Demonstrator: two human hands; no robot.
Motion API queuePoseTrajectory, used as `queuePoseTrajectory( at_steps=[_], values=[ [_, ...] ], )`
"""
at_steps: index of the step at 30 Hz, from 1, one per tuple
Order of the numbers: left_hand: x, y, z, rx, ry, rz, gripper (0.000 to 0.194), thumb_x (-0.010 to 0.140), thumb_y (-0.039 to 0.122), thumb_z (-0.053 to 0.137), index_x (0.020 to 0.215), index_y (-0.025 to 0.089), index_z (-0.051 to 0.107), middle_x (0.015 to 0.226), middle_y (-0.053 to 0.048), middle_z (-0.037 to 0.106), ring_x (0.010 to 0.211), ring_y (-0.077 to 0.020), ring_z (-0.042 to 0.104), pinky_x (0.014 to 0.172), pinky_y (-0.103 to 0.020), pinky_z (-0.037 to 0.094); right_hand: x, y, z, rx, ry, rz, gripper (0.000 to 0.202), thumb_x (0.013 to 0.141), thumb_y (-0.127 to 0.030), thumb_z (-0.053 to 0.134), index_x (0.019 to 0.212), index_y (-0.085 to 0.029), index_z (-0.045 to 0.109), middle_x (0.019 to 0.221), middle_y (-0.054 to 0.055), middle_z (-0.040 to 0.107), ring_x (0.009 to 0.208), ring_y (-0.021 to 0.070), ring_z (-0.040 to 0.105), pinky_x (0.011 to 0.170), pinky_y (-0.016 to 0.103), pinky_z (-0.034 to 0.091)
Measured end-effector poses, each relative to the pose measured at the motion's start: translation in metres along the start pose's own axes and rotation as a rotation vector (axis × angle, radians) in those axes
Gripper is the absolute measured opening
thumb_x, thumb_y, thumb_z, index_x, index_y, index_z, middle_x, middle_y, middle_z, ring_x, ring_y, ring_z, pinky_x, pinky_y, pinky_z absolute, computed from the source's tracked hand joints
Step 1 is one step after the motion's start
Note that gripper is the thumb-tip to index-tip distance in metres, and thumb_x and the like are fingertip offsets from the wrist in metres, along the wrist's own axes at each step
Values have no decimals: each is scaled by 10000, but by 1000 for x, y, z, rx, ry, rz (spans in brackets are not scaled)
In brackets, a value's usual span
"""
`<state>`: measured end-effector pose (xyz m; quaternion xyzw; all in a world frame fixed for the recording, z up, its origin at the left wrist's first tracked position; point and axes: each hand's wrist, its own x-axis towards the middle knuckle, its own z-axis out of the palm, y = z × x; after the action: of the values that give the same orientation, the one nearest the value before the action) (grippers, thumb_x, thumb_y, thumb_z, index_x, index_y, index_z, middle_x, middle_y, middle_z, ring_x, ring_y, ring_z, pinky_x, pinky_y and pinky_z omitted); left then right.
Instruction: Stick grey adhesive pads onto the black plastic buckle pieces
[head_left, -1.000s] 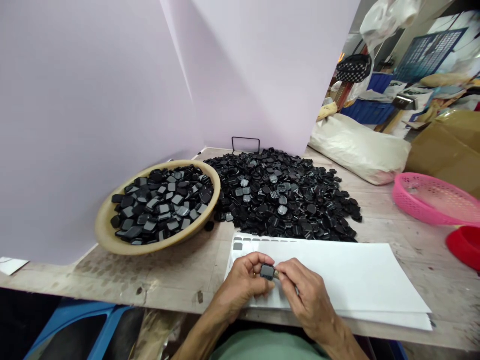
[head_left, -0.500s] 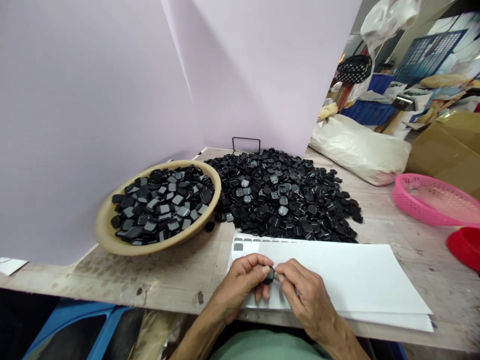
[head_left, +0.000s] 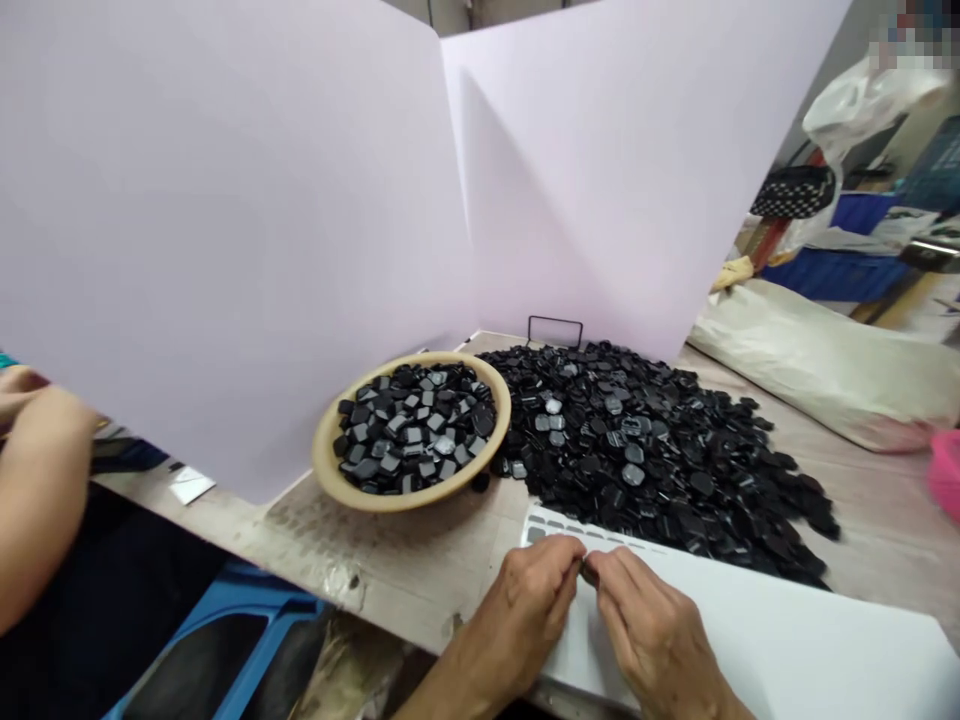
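Note:
My left hand [head_left: 534, 600] and my right hand [head_left: 651, 622] meet fingertip to fingertip over a stack of white sheets [head_left: 780, 630]. Between their pinched fingers is a small dark piece [head_left: 589, 571], mostly hidden by the fingers. Grey rounded stickers [head_left: 536, 535] line the top left edge of the sheets. Behind the sheets spreads a big pile of black pieces [head_left: 645, 440]. A beige bowl [head_left: 327, 468] at the left holds many similar pieces, several with grey faces up.
Pale upright panels [head_left: 300, 200] stand behind the bowl and pile, with a thin black wire frame [head_left: 555, 320] near them. A white sack [head_left: 825, 370] and pink basket [head_left: 946, 470] lie right. Another person's arm [head_left: 37, 490] shows at far left, near a blue chair [head_left: 225, 610].
The view has swung left, bringing another person's arm into sight. My left hand has turned knuckles up, and the fingers of both hands now cover most of the dark piece.

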<state>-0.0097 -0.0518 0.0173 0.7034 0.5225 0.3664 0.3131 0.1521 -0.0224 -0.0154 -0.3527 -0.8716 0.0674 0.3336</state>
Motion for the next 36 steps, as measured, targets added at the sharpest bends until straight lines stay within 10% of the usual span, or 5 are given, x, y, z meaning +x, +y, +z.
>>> queuePoseTrajectory(
  at_steps=[3,7,10,21,36],
  values=[
    [11,-1,-37,270,173,185,287,924,150,344,1049,162,602,886,-85,649,829,-179,598,750,-277,463,18,-3,-6,-115,-50,108,232,917,-146,328,910,-209,551,761,32,574,686,193,587,577,290,384],
    [27,-12,-99,610,692,127,313,931,180,393,1197,168,557,1143,-102,614,1102,-222,539,967,-389,413,23,0,-10,-191,-218,301,190,917,-171,365,921,-229,546,813,20,601,694,191,601,572,291,364],
    [26,-19,-113,799,845,135,329,896,229,504,1213,164,563,1292,-131,505,1237,-289,419,1065,-506,291,18,3,-4,-183,-325,323,167,910,-154,385,892,-224,535,817,16,612,720,187,614,603,289,369],
    [-28,-86,3,576,-174,69,569,834,527,516,1360,329,426,1498,-147,219,1356,-465,110,998,-616,314,37,-3,28,-315,-402,296,123,898,-143,443,850,-205,537,837,37,614,734,195,603,570,286,314],
    [-28,-95,5,524,-198,17,603,848,531,497,1401,341,351,1541,-126,166,1388,-414,105,1052,-600,240,47,-6,45,-191,-388,324,136,905,-179,426,834,-187,541,820,59,599,700,183,589,600,270,356]
  ],
)
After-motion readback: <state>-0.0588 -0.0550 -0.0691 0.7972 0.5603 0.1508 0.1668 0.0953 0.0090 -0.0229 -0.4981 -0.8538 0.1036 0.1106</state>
